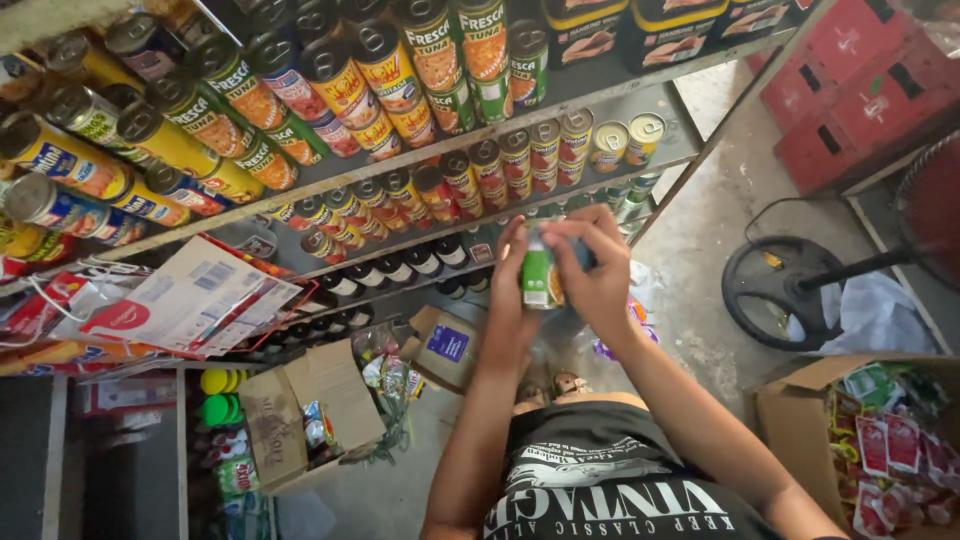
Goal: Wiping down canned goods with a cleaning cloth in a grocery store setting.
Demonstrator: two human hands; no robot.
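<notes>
Small green-labelled can (541,275) is up in the air in front of the metal shelf (640,150), level with the rows of small tins (500,170), held between both hands.

Left hand (512,290) wraps the can's side from the left, fingers curled along the wall. Right hand (595,270) is closed over the top and right side, fingers draped across the lid end. Both are holding, neither is spread wide.

Handling, my read:
- Rigid steel cylinder, won't deform under grip.
- Looks full stock, so dense for its size but an easy one-hand weight.
- Paper or printed label wall gives decent friction; bare lid and base are slicker.
- Not fragile, but a drop could dent the rim seam.
- Best hold: around the cylindrical wall mid-height, thumb opposite fingers. A top-down pinch on the rim works for setting it onto a stack.

Below: open cardboard box (300,410) on the floor, another box of red sachets (880,440) at right.
</notes>
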